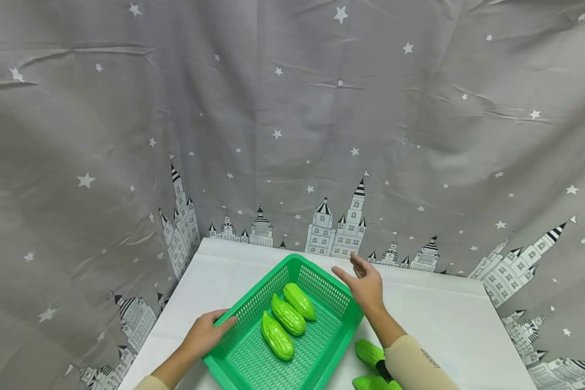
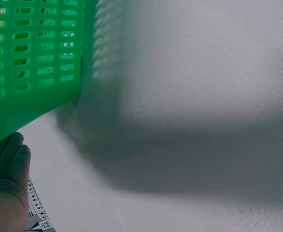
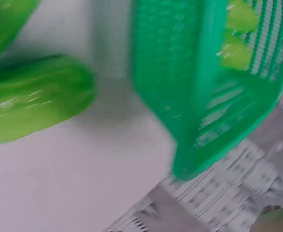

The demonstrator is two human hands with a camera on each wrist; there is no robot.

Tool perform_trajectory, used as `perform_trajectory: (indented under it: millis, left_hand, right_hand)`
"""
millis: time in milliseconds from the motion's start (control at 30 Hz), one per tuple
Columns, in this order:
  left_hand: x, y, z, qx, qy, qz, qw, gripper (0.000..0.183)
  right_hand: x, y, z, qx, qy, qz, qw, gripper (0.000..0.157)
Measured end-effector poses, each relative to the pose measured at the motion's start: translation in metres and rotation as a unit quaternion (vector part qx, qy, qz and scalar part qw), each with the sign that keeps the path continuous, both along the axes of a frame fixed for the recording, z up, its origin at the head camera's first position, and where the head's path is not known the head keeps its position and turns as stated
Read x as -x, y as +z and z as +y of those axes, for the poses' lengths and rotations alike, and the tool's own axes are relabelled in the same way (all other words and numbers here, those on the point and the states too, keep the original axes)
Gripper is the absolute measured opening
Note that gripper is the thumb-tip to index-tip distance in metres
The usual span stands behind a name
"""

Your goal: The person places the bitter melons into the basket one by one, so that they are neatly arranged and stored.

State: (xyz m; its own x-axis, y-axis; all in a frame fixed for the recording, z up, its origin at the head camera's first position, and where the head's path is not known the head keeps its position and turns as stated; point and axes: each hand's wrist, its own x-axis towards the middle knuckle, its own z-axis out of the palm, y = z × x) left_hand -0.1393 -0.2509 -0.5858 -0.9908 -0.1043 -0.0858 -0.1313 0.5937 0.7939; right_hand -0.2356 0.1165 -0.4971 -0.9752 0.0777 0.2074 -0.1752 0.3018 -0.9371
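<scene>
A green plastic basket (image 1: pixel 338 349) with perforated walls sits askew on the white table. Three light-green ridged gourds (image 1: pixel 278 336) lie side by side inside it. At the basket's left side my left hand (image 1: pixel 207 333) grips the rim, thumb over the top; in the left wrist view the fingers (image 2: pixel 8 157) lie against the basket's underside edge. My right hand (image 1: pixel 368 284) is raised over the far right corner, fingers spread and holding nothing. Only a bit of that hand (image 3: pixel 276 220) shows in the right wrist view, at the lower right corner.
More green gourds (image 1: pixel 369 352) lie on the table right of the basket, partly hidden by my right sleeve (image 1: pixel 414 363). A small black item (image 1: pixel 383 370) sits among them, its kind unclear. A grey curtain (image 1: pixel 283 162) with stars and castles hangs behind the table (image 1: pixel 448 319).
</scene>
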Motion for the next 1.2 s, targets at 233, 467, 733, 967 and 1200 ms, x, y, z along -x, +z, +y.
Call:
perform_trajectory:
  millis: [233,467,733,967,1200]
  left_hand:
    - [-0.003,0.000,-0.005,0.005,0.001,-0.003,1.0000,0.055]
    - [-0.003,-0.003,-0.008,-0.001,0.000,-0.002,1.0000,0.057]
    - [-0.001,-0.004,-0.007,-0.002,0.003,-0.009,1.0000,0.057]
    - [-0.001,-0.004,-0.006,-0.001,0.000,-0.007,1.0000,0.057]
    - [0.000,-0.002,-0.008,0.008,-0.001,-0.013,0.9999,0.059]
  right_hand:
    - [-0.002,-0.011,0.050,-0.023,-0.029,-0.036,0.999,0.076]
    - [-0.002,-0.015,0.056,-0.025,-0.028,-0.035,0.999,0.075]
    - [-0.012,-0.018,0.072,-0.047,-0.032,-0.042,0.998,0.073]
    - [-0.039,-0.030,0.100,-0.064,-0.049,-0.079,0.994,0.080]
    - [-0.079,-0.052,0.128,-0.081,-0.080,-0.138,0.984,0.089]
